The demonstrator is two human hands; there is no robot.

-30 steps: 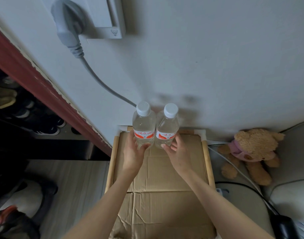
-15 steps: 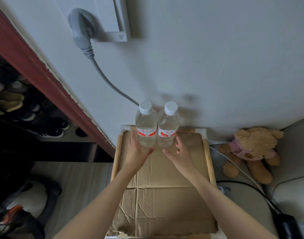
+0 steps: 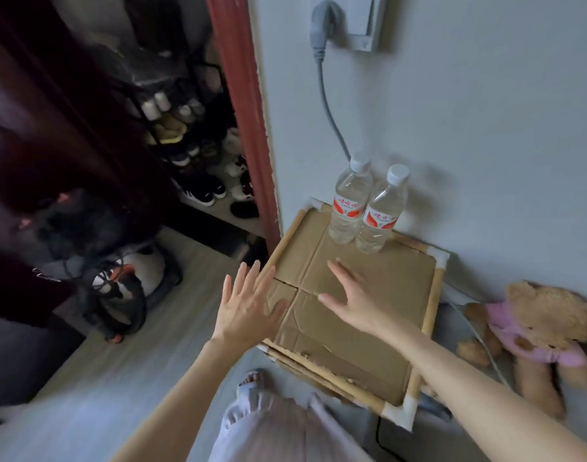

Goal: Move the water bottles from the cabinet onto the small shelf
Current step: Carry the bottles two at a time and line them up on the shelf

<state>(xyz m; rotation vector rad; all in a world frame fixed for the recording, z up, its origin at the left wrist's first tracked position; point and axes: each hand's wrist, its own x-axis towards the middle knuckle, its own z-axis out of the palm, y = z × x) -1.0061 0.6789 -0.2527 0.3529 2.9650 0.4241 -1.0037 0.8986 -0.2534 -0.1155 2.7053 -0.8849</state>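
Note:
Two clear water bottles with white caps and red labels stand side by side at the back of the small shelf [image 3: 432, 305], against the wall: the left bottle [image 3: 347, 208] and the right bottle [image 3: 378, 218]. The shelf has a bamboo frame and a cardboard top. My left hand [image 3: 248, 305] hovers with fingers spread over the shelf's left edge, holding nothing. My right hand [image 3: 355, 301] is spread flat over the cardboard's middle, apart from the bottles.
A grey plug and cable [image 3: 325, 78] run down the wall behind the bottles. A teddy bear [image 3: 535, 331] lies right of the shelf. To the left, a red door frame [image 3: 242, 95], a shoe rack [image 3: 192, 145] and a dark bag [image 3: 118, 288] on the floor.
Both hands have let go of the bottles and drawn back toward me with fingers spread. The view has swung left, showing the doorway and shoe rack.

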